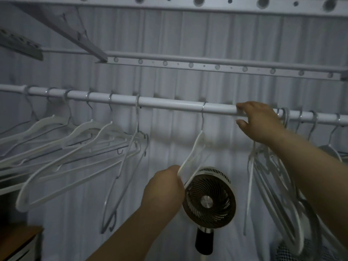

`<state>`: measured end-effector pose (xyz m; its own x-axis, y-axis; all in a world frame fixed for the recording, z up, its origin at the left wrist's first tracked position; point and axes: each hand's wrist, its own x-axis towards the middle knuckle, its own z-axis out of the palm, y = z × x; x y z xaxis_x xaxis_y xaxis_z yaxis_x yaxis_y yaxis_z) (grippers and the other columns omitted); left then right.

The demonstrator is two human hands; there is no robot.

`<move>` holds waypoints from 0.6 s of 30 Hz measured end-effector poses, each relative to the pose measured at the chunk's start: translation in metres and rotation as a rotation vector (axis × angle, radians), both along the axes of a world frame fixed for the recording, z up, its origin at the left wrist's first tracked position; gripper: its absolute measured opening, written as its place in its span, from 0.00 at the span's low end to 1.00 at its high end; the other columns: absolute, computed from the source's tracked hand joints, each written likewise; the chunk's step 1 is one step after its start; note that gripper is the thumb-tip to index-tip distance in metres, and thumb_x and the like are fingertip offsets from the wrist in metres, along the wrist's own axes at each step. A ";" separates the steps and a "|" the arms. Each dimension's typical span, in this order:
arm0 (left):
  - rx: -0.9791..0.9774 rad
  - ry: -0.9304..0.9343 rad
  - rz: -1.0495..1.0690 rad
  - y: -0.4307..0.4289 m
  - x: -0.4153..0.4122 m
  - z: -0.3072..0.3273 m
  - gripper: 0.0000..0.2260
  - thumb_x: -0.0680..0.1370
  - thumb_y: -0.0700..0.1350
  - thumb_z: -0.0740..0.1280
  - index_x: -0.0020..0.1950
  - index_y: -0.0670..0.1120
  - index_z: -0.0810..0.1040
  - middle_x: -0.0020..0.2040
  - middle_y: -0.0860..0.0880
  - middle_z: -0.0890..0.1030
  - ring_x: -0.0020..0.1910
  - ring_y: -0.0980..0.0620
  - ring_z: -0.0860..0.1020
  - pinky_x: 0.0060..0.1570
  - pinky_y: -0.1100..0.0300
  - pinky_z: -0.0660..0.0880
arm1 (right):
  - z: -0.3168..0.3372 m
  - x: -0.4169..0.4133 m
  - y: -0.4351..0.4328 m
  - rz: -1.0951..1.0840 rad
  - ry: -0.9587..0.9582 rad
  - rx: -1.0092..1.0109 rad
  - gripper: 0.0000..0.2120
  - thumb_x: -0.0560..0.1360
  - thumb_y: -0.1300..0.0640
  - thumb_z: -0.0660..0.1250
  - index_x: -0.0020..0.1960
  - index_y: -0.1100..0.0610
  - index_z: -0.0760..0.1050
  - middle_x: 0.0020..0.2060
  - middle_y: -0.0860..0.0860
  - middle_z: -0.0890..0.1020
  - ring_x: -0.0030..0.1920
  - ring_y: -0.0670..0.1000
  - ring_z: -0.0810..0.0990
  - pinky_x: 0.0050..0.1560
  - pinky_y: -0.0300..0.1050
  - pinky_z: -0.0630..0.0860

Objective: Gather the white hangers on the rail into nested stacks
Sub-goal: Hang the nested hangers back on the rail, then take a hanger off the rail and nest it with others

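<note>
One lone white hanger (195, 147) hangs mid-rail (169, 104), between the loose spread toward the rail's left end and the bunched stack (273, 178) toward its right end. The left hand (165, 187) is closed on the hanger's lower arm; the right hand (258, 123) curls partly open around the rail beside the stack's hooks. The step appears to be bringing this hanger over; next it must slide right and nest flush.

Hands: two, left hand (163, 187) and right hand (261, 123)
Rails: one hanger rail (169, 104)
Hangers between the hands: one lone hanger (194, 149)
Hangers left of the left hand: about six spread hangers (75, 146)
Hangers under the right hand: stack (273, 185), number unclear
Fans: one fan (209, 198)
</note>
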<state>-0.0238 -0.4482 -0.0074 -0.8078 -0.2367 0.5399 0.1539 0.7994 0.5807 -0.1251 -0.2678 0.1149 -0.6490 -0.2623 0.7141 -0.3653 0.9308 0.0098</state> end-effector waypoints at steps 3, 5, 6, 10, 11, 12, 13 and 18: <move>0.008 -0.005 0.081 -0.022 0.006 -0.001 0.11 0.78 0.39 0.54 0.50 0.42 0.75 0.49 0.42 0.81 0.48 0.44 0.79 0.45 0.57 0.74 | 0.001 0.000 -0.006 -0.028 0.007 -0.001 0.23 0.76 0.55 0.62 0.71 0.58 0.64 0.68 0.57 0.70 0.68 0.59 0.66 0.69 0.50 0.59; 0.007 -0.012 0.110 -0.036 0.010 -0.001 0.10 0.79 0.39 0.53 0.49 0.43 0.75 0.50 0.43 0.81 0.48 0.44 0.79 0.45 0.58 0.74 | 0.001 0.001 -0.012 -0.045 0.012 0.000 0.23 0.76 0.56 0.62 0.70 0.59 0.64 0.68 0.58 0.71 0.68 0.59 0.67 0.69 0.49 0.58; 0.007 -0.015 0.123 -0.041 0.012 -0.001 0.11 0.79 0.39 0.53 0.50 0.43 0.75 0.50 0.43 0.81 0.48 0.44 0.79 0.45 0.58 0.74 | 0.001 0.000 -0.017 -0.051 0.015 -0.001 0.23 0.76 0.56 0.62 0.70 0.59 0.64 0.67 0.58 0.71 0.67 0.59 0.67 0.69 0.49 0.58; -0.004 0.002 0.164 -0.060 0.015 -0.002 0.09 0.79 0.40 0.53 0.47 0.47 0.73 0.51 0.45 0.81 0.50 0.46 0.79 0.47 0.58 0.73 | 0.002 -0.002 -0.040 -0.034 0.023 0.004 0.24 0.77 0.56 0.61 0.70 0.60 0.64 0.68 0.58 0.71 0.68 0.59 0.67 0.70 0.51 0.56; -0.008 0.004 0.171 -0.065 0.016 -0.003 0.10 0.79 0.40 0.53 0.48 0.47 0.74 0.51 0.45 0.81 0.50 0.46 0.79 0.49 0.57 0.73 | 0.003 -0.002 -0.046 -0.024 0.030 0.014 0.24 0.76 0.56 0.61 0.71 0.60 0.64 0.68 0.58 0.71 0.68 0.59 0.67 0.71 0.52 0.56; -0.013 0.004 0.178 -0.069 0.015 -0.004 0.11 0.79 0.40 0.54 0.50 0.46 0.75 0.52 0.46 0.81 0.51 0.46 0.79 0.50 0.57 0.73 | 0.003 -0.003 -0.053 -0.012 0.037 0.023 0.24 0.76 0.56 0.61 0.71 0.59 0.64 0.68 0.58 0.71 0.68 0.59 0.67 0.71 0.52 0.56; -0.018 0.004 0.185 -0.073 0.015 -0.005 0.11 0.78 0.40 0.54 0.52 0.45 0.75 0.52 0.46 0.81 0.52 0.46 0.79 0.51 0.56 0.74 | 0.004 -0.003 -0.060 0.001 0.042 0.031 0.24 0.76 0.56 0.61 0.71 0.59 0.63 0.68 0.58 0.71 0.68 0.59 0.67 0.71 0.51 0.55; -0.019 -0.005 0.208 -0.088 0.014 -0.007 0.12 0.78 0.40 0.53 0.56 0.44 0.74 0.53 0.46 0.81 0.52 0.46 0.79 0.51 0.55 0.75 | 0.004 -0.002 -0.085 0.035 0.049 0.043 0.23 0.77 0.56 0.61 0.70 0.60 0.63 0.68 0.58 0.71 0.68 0.58 0.67 0.70 0.48 0.53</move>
<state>-0.0096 -0.5363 -0.0147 -0.7452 -0.3888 0.5417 -0.0189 0.8244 0.5658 -0.1271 -0.3530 0.1189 -0.6038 -0.3155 0.7320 -0.3958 0.9158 0.0683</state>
